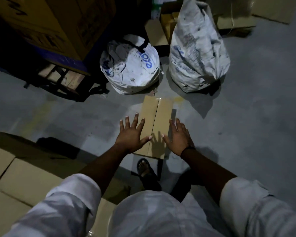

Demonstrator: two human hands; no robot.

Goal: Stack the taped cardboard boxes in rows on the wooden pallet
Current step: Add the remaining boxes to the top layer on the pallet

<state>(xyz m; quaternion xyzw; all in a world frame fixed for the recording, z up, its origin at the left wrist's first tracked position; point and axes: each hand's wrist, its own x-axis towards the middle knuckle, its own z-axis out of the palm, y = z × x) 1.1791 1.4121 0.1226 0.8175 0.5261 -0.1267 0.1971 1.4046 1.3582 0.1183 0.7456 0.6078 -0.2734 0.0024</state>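
Observation:
A narrow taped cardboard box (156,117) lies on the grey floor straight ahead, its long side running away from me. My left hand (132,134) hovers over its near left edge with fingers spread and holds nothing. My right hand (178,136) is spread the same way over the near right edge, a dark band on its wrist. Whether either palm touches the box is unclear. Several more taped boxes (22,182) sit packed side by side at my lower left. A wooden pallet (61,79) carrying big cartons (46,23) stands at the upper left.
Two stuffed white sacks stand just beyond the box, one (130,65) on the left and a taller one (196,48) on the right. Loose flattened cardboard (234,23) lies at the far right. My sandalled foot (146,170) is right behind the box. The light is dim.

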